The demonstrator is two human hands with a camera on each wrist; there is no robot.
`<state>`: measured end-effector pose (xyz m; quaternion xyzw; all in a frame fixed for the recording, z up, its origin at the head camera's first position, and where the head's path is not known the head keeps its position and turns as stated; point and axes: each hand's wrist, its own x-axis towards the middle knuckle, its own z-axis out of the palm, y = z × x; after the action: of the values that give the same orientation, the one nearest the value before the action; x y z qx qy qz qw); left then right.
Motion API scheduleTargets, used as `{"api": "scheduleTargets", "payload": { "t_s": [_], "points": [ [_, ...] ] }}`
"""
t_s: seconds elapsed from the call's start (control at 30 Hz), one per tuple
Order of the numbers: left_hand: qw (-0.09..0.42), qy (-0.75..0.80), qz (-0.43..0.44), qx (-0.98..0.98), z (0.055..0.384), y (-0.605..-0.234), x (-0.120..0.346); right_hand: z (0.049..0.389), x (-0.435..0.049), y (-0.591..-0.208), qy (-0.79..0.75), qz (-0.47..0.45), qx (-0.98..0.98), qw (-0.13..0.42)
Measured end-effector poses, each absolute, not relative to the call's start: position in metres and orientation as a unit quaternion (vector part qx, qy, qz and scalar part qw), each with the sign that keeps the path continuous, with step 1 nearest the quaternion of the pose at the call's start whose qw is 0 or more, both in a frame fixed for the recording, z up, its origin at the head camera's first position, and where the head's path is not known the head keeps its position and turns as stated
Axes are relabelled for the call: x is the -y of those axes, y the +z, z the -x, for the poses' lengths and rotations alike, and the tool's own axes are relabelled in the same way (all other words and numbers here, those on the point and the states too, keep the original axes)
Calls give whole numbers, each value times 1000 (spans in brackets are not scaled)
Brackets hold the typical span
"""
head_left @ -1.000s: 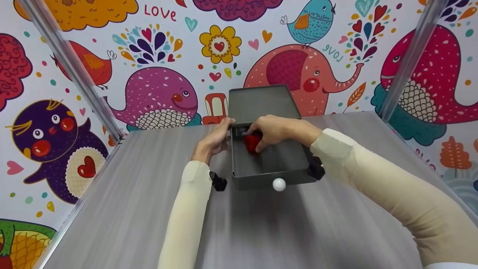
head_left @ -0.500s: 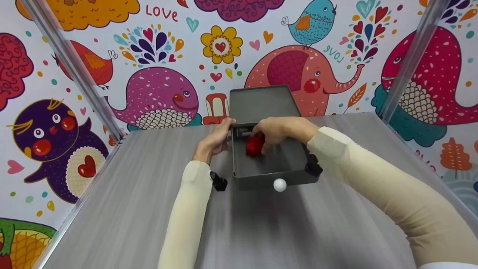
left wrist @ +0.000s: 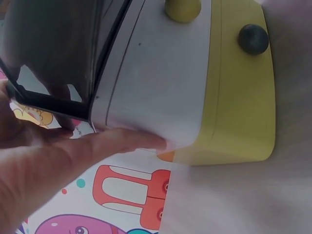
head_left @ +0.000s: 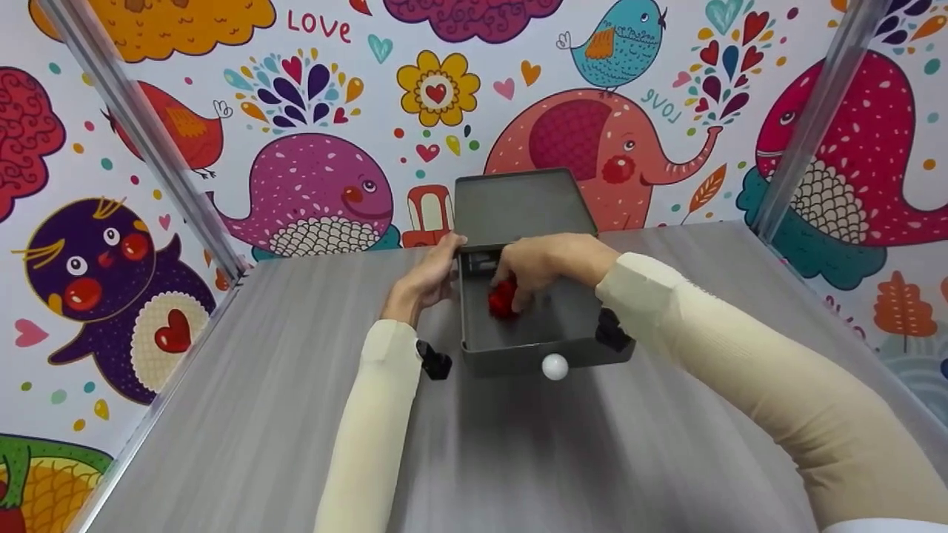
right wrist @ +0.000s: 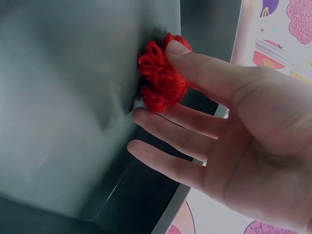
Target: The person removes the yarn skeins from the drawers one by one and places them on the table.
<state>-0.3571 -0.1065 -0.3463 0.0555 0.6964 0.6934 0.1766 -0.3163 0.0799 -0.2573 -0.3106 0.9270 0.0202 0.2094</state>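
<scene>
A grey-lined box (head_left: 548, 352) stands with its lid (head_left: 522, 207) raised at the back and a white knob (head_left: 555, 366) on the near side. Inside, my right hand (head_left: 537, 266) pinches a bundle of red yarn (head_left: 503, 300). In the right wrist view the thumb lies on the yarn (right wrist: 163, 80); the other fingers stretch out below, the index finger partly hidden. My left hand (head_left: 428, 277) grips the box's far left corner, thumb by the lid. The left wrist view shows one finger along the box's white side (left wrist: 156, 73), above a yellow section (left wrist: 239, 107).
The box rests on a grey wood-grain table (head_left: 311, 370). A wall (head_left: 459, 29) printed with cartoon animals rises close behind the lid. Metal posts (head_left: 144, 141) stand at the corners. A yellow knob (left wrist: 183, 9) and a dark knob (left wrist: 253, 39) stick out from the box.
Inside the box, my right hand and the red yarn have shifted slightly toward me. My left hand has stayed at the far left corner.
</scene>
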Motion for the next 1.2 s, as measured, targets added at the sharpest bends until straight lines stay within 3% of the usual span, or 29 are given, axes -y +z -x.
{"api": "scheduleTargets", "payload": {
  "t_s": [0.57,1.2],
  "points": [
    [168,696,-63,-696,357,-349,107,310,-83,-252,33,311,-928,202],
    [170,692,-67,-698,357,-347,106,308,-112,-240,-73,314,-939,122]
  ]
}}
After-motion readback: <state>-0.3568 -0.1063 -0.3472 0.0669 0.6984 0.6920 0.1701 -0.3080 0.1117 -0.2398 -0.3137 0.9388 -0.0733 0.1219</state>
